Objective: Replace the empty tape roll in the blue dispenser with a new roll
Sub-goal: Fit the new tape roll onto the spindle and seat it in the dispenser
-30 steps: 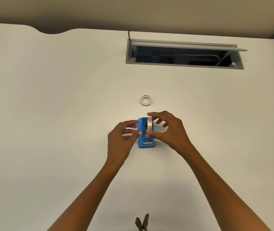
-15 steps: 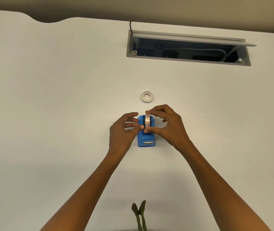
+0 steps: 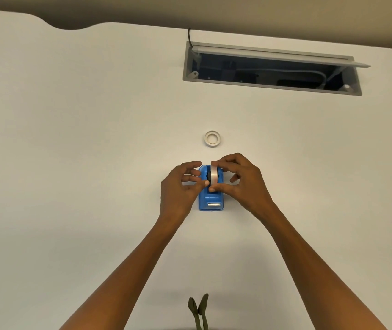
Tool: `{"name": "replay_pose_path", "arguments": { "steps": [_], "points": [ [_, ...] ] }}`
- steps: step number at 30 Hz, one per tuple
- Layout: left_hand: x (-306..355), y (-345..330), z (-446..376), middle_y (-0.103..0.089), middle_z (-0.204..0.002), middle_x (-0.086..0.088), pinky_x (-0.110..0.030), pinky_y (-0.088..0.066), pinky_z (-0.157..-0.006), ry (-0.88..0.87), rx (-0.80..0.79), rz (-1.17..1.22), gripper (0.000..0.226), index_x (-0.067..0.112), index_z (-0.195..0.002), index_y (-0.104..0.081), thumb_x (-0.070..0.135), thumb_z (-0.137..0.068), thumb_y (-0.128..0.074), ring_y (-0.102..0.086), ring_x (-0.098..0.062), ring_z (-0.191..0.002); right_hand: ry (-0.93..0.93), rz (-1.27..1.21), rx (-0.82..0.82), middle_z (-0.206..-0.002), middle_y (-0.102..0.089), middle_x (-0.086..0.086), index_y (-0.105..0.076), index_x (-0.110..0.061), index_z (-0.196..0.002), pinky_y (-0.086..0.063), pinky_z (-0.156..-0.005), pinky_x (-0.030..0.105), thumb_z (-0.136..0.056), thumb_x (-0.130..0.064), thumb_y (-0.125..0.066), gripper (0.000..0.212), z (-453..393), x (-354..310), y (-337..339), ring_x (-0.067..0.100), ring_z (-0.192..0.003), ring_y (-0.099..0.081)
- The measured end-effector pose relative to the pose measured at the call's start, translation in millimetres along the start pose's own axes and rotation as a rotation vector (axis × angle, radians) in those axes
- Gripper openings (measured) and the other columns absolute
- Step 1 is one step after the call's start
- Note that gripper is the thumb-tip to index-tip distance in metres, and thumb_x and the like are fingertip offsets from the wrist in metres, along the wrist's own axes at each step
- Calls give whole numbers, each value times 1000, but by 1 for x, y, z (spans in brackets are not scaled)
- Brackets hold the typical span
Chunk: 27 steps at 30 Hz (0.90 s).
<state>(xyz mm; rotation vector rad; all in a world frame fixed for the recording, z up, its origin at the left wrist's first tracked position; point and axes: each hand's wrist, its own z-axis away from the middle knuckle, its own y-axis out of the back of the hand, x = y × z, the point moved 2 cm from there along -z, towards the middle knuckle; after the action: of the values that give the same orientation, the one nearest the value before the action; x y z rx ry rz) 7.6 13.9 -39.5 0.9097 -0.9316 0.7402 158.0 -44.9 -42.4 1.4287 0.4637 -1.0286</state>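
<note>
The blue dispenser (image 3: 211,198) stands on the white desk (image 3: 83,163), its metal cutter facing me. A new tape roll (image 3: 214,177) stands upright on edge in the dispenser's cradle. My right hand (image 3: 240,184) pinches this roll between thumb and fingers. My left hand (image 3: 179,189) is at the dispenser's left side, its fingertips touching the black hub beside the roll. The empty white core (image 3: 212,139) lies flat on the desk a little beyond the dispenser.
An open cable hatch (image 3: 271,70) with a raised metal lid and cables inside is set into the desk at the back right. A dark green strap (image 3: 198,310) shows at the near edge. The desk's far edge has a curved notch at the left.
The roll has sunk lower into the dispenser's cradle. Both hands stay around it, with the fingers slightly shifted. The camera has tilted a little.
</note>
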Motion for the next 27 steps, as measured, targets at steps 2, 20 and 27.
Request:
{"name": "replay_pose_path", "arguments": {
  "steps": [2,20,27],
  "points": [
    [0,0,0,-63,-90,6,2,-41,-62,-2,1,-1,35,24,-106,-62,13,-76,-75,-60,-1,-78,-6,14,-6,-114,-56,1,-64,-19,-117,-40,-67,4,-66,-27,-83,55,-1,0,-1,9,-98,-51],
    [3,10,6,-52,-126,0,-2,-45,-71,-187,-175,-163,44,30,-117,-55,11,-80,-70,-54,-9,-99,-80,-195,131,-108,-65,0,-63,-21,-114,-46,-66,4,-81,-25,-70,34,10,-1,14,6,-87,-61],
    [7,0,3,-51,-132,-3,-25,-47,-87,-222,-218,-214,55,24,-128,-49,18,-78,-72,-51,-17,-113,-3,-106,99,-117,-63,2,-63,-19,-114,-49,-70,14,-74,-22,-77,42,15,-4,16,12,-91,-61]
  ]
}}
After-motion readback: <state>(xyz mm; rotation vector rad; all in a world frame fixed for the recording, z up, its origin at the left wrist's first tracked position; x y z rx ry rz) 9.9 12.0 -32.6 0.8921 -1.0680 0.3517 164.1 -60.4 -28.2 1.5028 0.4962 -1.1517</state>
